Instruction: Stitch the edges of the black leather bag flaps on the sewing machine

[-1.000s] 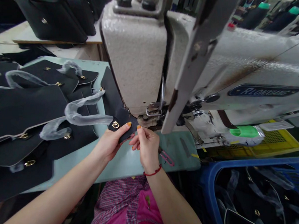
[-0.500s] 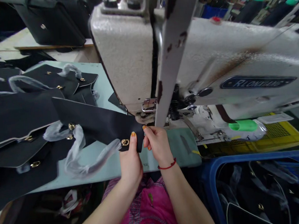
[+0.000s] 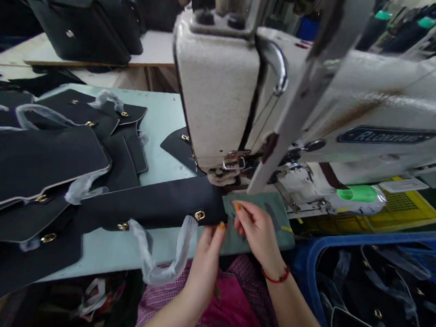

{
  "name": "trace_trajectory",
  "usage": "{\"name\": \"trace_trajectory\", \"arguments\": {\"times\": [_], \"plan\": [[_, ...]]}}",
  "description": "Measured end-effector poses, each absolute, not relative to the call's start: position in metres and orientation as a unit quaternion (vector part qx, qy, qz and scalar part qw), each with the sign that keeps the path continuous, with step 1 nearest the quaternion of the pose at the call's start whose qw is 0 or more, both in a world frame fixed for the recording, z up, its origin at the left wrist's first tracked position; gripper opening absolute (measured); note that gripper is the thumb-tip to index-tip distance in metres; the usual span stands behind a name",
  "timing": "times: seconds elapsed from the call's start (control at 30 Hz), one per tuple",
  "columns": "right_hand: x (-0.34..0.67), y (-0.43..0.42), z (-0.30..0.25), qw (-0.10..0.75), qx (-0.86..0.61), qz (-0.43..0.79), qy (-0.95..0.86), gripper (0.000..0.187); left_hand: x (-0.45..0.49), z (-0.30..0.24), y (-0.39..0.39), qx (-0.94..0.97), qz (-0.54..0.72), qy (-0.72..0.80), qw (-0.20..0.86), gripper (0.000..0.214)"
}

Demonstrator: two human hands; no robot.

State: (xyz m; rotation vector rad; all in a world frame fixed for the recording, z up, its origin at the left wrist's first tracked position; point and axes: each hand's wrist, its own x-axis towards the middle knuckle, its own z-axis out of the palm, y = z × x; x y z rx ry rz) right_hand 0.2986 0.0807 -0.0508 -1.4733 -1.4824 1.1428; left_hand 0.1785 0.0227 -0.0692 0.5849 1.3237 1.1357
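A long black leather panel point(image 3: 157, 203) with gold rings and a plastic-wrapped handle point(image 3: 161, 257) lies across the table edge, its right end under the sewing machine head point(image 3: 220, 88). My left hand point(image 3: 209, 254) pinches the panel's right corner near a gold ring point(image 3: 199, 215). My right hand point(image 3: 258, 228) sits just right of that corner, fingers curled in a pinch over the table by the presser foot point(image 3: 222, 175); what it holds I cannot make out.
A stack of black bag panels point(image 3: 42, 166) covers the left of the pale green table point(image 3: 163, 122). Finished black bags point(image 3: 81, 28) stand at the back. A blue crate point(image 3: 379, 277) with black pieces sits lower right, a yellow tray point(image 3: 403, 205) beyond it.
The panel has been pulled out and laid flat along the table's front edge. Both hands moved down and right, and the handle now hangs over the edge.
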Motion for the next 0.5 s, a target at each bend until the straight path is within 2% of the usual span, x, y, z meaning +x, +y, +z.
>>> {"name": "trace_trajectory", "arguments": {"times": [0.07, 0.17, 0.27, 0.33, 0.4, 0.5], "plan": [[0.315, 0.065, -0.071, 0.367, -0.614, 0.373, -0.590, 0.031, 0.156, -0.057, -0.005, 0.347, 0.394, 0.535, 0.662, 0.032], [0.331, 0.051, -0.100, 0.303, -0.644, 0.235, -0.662, 0.031, 0.108, -0.011, -0.018, 0.563, 0.339, 0.388, 0.647, 0.024], [0.331, 0.048, -0.115, 0.219, -0.644, 0.133, -0.720, 0.031, 0.054, 0.041, 0.032, 0.603, 0.493, 0.472, 0.413, 0.032], [0.326, 0.048, -0.118, 0.179, -0.643, 0.090, -0.739, 0.034, 0.028, 0.055, 0.093, 0.622, 0.496, 0.538, 0.278, 0.031], [0.325, 0.049, -0.120, 0.165, -0.638, 0.075, -0.748, 0.039, 0.016, 0.047, 0.156, 0.746, 0.360, 0.526, 0.193, 0.031], [0.335, 0.048, -0.121, 0.211, -0.642, 0.124, -0.727, 0.046, 0.024, 0.010, 0.222, 0.841, 0.164, 0.479, 0.188, 0.032]]}}
